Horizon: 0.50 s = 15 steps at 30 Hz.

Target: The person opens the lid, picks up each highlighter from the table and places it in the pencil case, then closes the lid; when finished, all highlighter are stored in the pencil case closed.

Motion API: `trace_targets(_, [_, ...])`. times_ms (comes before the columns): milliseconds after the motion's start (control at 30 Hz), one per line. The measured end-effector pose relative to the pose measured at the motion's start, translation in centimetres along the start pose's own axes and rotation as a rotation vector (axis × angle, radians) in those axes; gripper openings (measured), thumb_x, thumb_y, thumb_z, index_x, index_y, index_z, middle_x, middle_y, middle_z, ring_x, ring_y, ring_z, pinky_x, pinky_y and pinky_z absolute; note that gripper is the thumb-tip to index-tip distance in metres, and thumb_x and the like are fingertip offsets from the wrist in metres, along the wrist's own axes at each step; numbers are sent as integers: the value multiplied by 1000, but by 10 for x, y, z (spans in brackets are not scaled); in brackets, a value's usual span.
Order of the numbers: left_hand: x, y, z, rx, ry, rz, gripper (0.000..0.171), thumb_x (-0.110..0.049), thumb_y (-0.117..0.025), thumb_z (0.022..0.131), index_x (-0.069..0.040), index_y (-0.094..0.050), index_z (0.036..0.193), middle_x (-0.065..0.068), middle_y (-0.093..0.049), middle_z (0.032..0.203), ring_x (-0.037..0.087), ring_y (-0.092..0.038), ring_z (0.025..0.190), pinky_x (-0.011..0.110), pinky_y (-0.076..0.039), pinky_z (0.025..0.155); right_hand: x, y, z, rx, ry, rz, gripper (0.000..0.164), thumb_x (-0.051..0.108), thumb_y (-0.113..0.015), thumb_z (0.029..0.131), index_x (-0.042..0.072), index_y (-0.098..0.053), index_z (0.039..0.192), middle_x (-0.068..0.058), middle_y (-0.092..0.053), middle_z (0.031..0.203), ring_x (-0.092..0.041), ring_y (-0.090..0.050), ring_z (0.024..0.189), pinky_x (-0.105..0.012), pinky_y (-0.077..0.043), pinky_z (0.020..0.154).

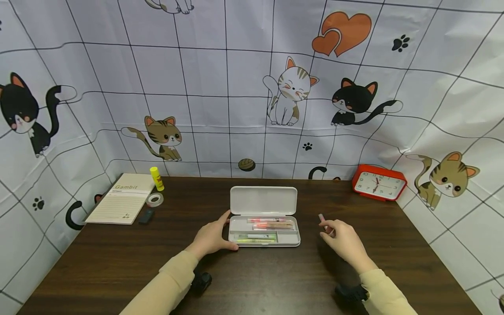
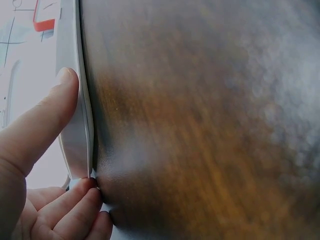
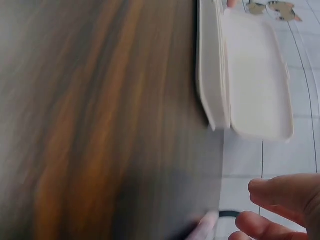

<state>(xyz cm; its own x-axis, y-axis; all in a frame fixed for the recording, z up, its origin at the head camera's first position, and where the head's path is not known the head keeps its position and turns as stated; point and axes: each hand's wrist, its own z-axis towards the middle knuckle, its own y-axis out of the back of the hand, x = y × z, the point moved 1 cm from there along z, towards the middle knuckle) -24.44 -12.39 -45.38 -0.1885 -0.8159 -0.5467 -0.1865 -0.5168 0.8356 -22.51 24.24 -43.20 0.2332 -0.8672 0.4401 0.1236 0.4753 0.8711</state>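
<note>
A white pencil case [image 1: 291, 238] lies on the table with its lid [image 1: 263, 200] raised at the back. Inside are pink-red pens [image 1: 271, 226] in the rear compartment and yellow-green pens [image 1: 256, 238] in the front one. My left hand [image 1: 210, 236] grips the case's left end; in the left wrist view the thumb [image 2: 55, 107] lies against its front wall and the fingers wrap the corner. To the right of the case, my right hand [image 1: 345, 240] holds a slim, pale pink pen-like stick [image 1: 321, 217], which is blurred in the right wrist view.
At the back left lie a notebook [image 1: 122, 199], a yellow glue stick [image 1: 156, 178], a roll of white tape [image 1: 155, 200] and a small dark block [image 1: 146, 216]. A red clock [image 1: 379, 182] stands at the back right, near the cat-patterned wall covering [image 1: 208, 70].
</note>
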Motion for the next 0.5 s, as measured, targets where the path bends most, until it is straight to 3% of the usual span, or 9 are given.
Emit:
trace_targets(233, [0, 0, 0, 4, 5, 3, 109, -43, -85, 65, -7, -26, 150, 10, -54, 136, 35, -55, 117, 51, -45, 93, -23, 8, -9, 24, -61, -1, 23, 9, -70, 83, 2, -70, 105, 1, -55, 74, -14, -46, 67, -30, -40, 59])
trace_targets(500, [0, 0, 0, 5, 3, 0, 109, -43, -85, 66, -8, -26, 150, 10, -54, 136, 35, -55, 117, 50, -45, 93, -37, 12, -15, 39, -49, -26, 20, 6, -68, 83, 1, -69, 102, 2, -54, 71, -13, -44, 64, -30, -39, 58])
